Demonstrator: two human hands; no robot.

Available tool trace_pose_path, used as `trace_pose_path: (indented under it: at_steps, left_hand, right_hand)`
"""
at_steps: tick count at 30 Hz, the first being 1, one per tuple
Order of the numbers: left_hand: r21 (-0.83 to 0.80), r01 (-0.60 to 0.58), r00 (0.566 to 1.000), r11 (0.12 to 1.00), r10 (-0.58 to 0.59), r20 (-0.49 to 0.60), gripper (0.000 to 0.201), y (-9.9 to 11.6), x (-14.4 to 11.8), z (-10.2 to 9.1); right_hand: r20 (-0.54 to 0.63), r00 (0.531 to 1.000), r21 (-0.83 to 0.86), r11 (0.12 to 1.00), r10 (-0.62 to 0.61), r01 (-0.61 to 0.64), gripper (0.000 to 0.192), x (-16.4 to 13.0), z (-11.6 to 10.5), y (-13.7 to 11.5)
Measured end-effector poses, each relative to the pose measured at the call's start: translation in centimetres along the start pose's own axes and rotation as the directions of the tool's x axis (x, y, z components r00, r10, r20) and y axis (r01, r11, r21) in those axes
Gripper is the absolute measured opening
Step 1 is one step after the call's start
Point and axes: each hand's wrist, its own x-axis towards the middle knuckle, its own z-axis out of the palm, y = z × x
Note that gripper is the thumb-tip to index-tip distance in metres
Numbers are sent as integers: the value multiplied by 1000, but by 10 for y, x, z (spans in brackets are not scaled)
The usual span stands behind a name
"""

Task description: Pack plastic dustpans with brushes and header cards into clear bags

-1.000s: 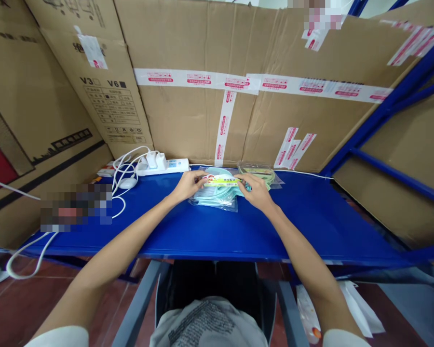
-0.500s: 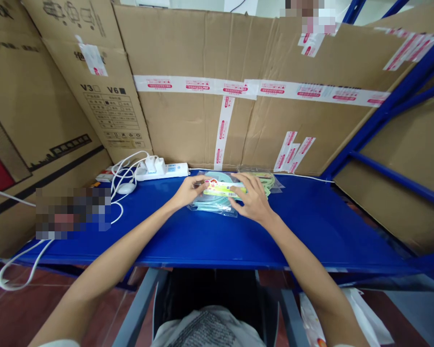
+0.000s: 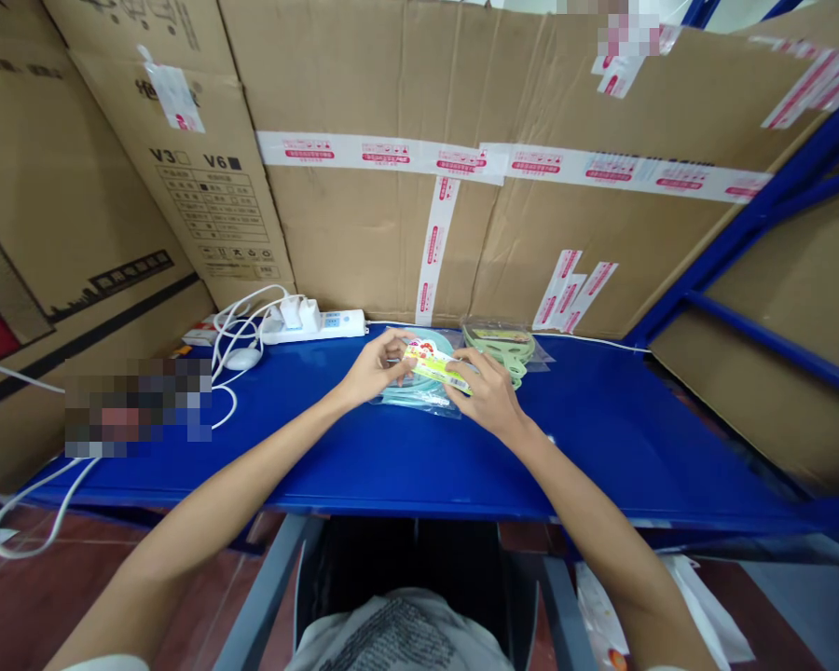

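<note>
A yellow and white printed card (image 3: 430,362), with small fruit-like pictures at its top, is held between my two hands. My left hand (image 3: 379,370) pinches its left end, fingers closed. At its right end, my right hand (image 3: 490,390) grips the card between thumb and fingers. Under and behind the card lies a clear plastic bag holding a pale blue-green item with rounded rims (image 3: 419,399); the hands hide part of it. Just right of that, behind my right hand, a light green item (image 3: 507,347) with cut-out loops lies in or on another clear bag.
A white power strip (image 3: 314,326) with plugs and tangled white cables (image 3: 232,326) stands at the back left of the blue table (image 3: 405,466). Cardboard walls (image 3: 350,233) close the back and sides. Blue metal bars (image 3: 776,210) rise at the right.
The card has tilted, its right end now lower. My left hand has shifted slightly right and curled more around its end; my right fingers have closed on the other end.
</note>
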Motion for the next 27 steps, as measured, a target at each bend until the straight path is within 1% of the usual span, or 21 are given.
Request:
trace_pose_path:
  at_steps: [2,4,6,7,8,9,10,12,13,15,18,20,21,22,23,24,25,26,27]
  left_hand:
    - [12,16,1000,1000,-16,-11,44,-5,3,-3]
    - [43,24,999,999,-22,-45,42,-7,9,-18]
    - [142,71,993,987,-57,-100,40,-6,15,-47]
    - [238,133,986,962,-105,-126,37,-5,18,-65]
    - [396,224,972,890,-176,-156,33,-3,19,-84]
    - [601,317,948,734,-252,-192,31,-1,20,-104]
    - [779,374,918,504,-323,-231,32,0,20,-122]
    - [853,414,887,316,-350,-301,33,1,17,-149]
    - [870,428,873,243,-358,-330,32,0,14,-157]
    - [881,452,851,142,-366,-377,33,-3,8,-165]
    - [888,459,825,-9,-368,-430,36,-5,0,-163]
    - [894,441,827,-77,-353,-438,37,-1,-4,-160]
    - [907,411,840,-92,-350,-416,39,1,-5,-159]
    - [932,352,861,-88,-359,-359,44,4,-6,-157]
    - [961,269,883,-63,-382,-272,51,6,-6,-154]
    - [985,173,893,-25,-418,-168,60,8,-5,-151]
    - [997,81,884,16,-464,-65,69,8,-4,-148]
    - [999,7,857,48,-514,19,76,8,-3,-144]
    - [997,-38,825,67,-561,69,80,7,-1,-141]
  right_hand:
    - [3,1000,11,1000,1,-1,16,0,1,-1]
    - [0,1000,17,1000,0,0,18,1,0,-2]
    - [-29,999,26,999,19,-18,21,4,-3,0]
    - [-52,998,32,999,34,-32,20,5,-6,1]
    - [-75,996,39,998,51,-48,19,6,-8,3]
    - [-95,993,44,997,66,-62,18,6,-9,5]
    - [-109,991,48,996,81,-77,16,7,-11,7]
    - [-113,988,48,994,105,-100,16,7,-12,12]
    - [-105,988,47,993,113,-108,17,7,-11,13]
    - [-85,989,43,992,120,-116,18,6,-10,15]
    - [-72,991,39,993,116,-113,18,5,-7,16]
    - [-73,991,34,993,114,-111,18,4,-6,15]
    - [-75,991,30,994,111,-109,17,4,-6,16]
    - [-77,991,27,994,107,-106,17,4,-6,16]
    - [-79,992,25,995,103,-101,17,4,-6,16]
    - [-80,992,25,995,100,-99,16,4,-6,17]
    - [-82,992,26,995,101,-99,16,3,-6,17]
    - [-83,991,29,994,103,-101,16,3,-6,18]
    - [-85,991,33,994,108,-106,16,3,-7,18]
